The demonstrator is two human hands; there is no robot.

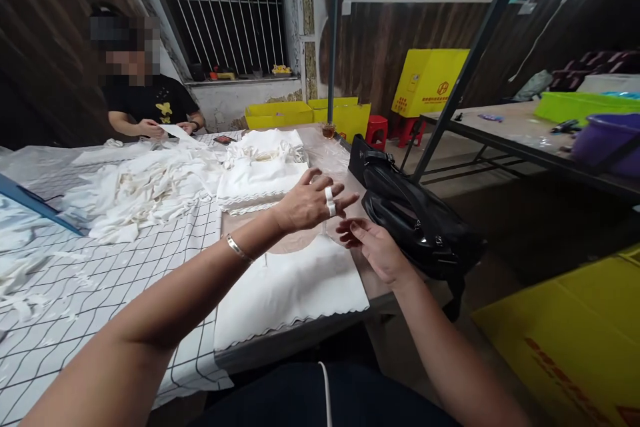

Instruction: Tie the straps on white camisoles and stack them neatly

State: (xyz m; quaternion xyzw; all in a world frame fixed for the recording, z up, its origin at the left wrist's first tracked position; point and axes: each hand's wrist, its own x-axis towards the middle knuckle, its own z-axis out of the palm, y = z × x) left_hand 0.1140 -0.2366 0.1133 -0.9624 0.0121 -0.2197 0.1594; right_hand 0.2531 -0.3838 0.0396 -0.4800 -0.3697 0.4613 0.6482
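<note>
Head view: both hands' grip open and empty, left hand (310,203), right hand (373,247), beside black handbag (415,220), above white cloth (290,287).

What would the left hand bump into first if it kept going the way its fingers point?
Probably the shiny black leather handbag: the left hand points rightward toward it, though depth is unclear.

This looks like a small garment or textile workshop. A long worktable (280,337) under a checked cover (90,293) carries heaps of loose white cloth pieces (145,190) and neat folded stacks with scalloped edges (263,183). Across it a co-worker (145,103) sits handling a white piece. Yellow cartons (427,80) and yellow bins (277,115) stand along rough dark-panelled walls beside a barred window (225,7). A second table (505,130) holds plastic tubs, with red stools (377,128) nearby.
</note>
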